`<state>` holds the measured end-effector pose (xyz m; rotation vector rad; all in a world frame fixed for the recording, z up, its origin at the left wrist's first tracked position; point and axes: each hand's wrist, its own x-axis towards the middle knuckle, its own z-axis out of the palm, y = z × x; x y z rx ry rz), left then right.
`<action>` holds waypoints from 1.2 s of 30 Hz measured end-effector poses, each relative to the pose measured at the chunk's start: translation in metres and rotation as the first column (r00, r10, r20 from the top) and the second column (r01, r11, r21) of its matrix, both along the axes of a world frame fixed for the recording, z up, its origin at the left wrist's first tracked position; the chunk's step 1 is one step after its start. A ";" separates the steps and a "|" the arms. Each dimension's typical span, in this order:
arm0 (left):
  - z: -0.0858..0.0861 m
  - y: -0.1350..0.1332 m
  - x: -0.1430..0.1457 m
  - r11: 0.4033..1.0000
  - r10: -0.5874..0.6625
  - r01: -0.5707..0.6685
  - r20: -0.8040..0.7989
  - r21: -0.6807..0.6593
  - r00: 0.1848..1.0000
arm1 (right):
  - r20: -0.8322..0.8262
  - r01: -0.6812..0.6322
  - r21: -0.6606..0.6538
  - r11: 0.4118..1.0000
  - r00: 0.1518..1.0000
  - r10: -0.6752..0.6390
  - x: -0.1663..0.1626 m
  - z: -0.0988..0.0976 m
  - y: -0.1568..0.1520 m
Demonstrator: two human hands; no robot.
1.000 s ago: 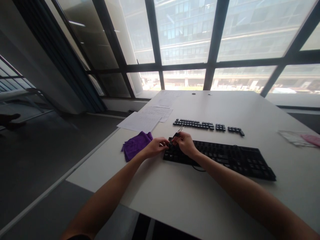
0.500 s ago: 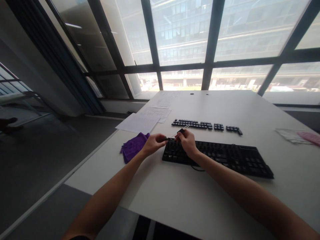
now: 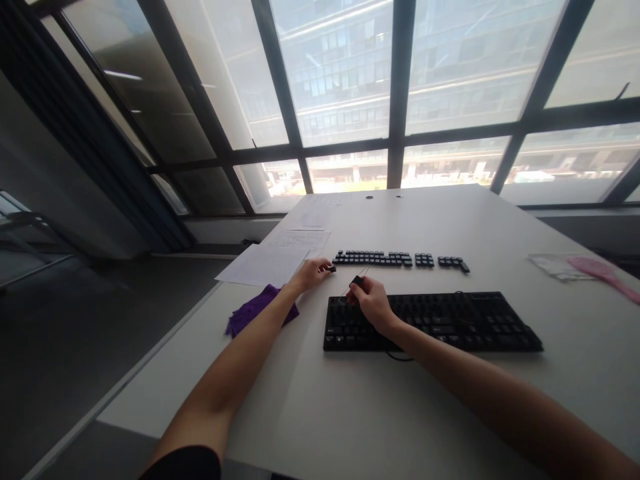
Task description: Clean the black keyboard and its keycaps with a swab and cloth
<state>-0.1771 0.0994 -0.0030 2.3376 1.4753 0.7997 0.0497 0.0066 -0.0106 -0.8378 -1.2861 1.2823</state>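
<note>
A black keyboard (image 3: pixel 465 320) lies on the white table in front of me. Behind it, removed keycaps (image 3: pixel 370 258) stand in rows. My left hand (image 3: pixel 314 272) is at the left end of those rows, with a small black keycap (image 3: pixel 331 269) pinched between its fingertips. Over the keyboard's upper left corner, my right hand (image 3: pixel 373 300) grips a keycap puller (image 3: pixel 356 281) with a black handle and thin wire loops. The puller's wire end is close to the keys, but I cannot tell whether it touches one.
A purple cloth (image 3: pixel 257 310) lies left of the keyboard, partly behind my left forearm. Paper sheets (image 3: pixel 265 262) rest along the table's left edge. To the right are a pink brush-like object (image 3: pixel 595 268) and a clear plastic bag (image 3: pixel 547 265). Windows rise beyond the table.
My left hand has moved from the keyboard's upper left corner, forward to the rows of keycaps, carrying a keycap. My right hand stays over the keyboard with the puller. The view has shifted slightly.
</note>
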 end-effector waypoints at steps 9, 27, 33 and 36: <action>-0.011 0.005 -0.001 0.989 -0.063 0.057 0.038 0.134 0.997 | 0.011 0.006 0.011 1.000 1.000 -0.006 0.012 0.000 -0.003; -0.028 0.015 0.011 0.968 0.049 -0.077 0.120 0.238 0.992 | 0.036 -0.008 0.039 0.999 0.999 0.007 0.011 0.003 -0.005; -0.025 0.014 0.013 0.967 0.042 -0.069 0.113 0.246 0.993 | 0.041 -0.008 0.026 1.000 0.999 0.007 0.011 0.004 -0.006; -0.023 0.012 0.013 0.965 0.046 -0.071 0.103 0.252 0.994 | 0.044 -0.005 0.025 1.000 0.999 0.004 0.011 0.004 -0.006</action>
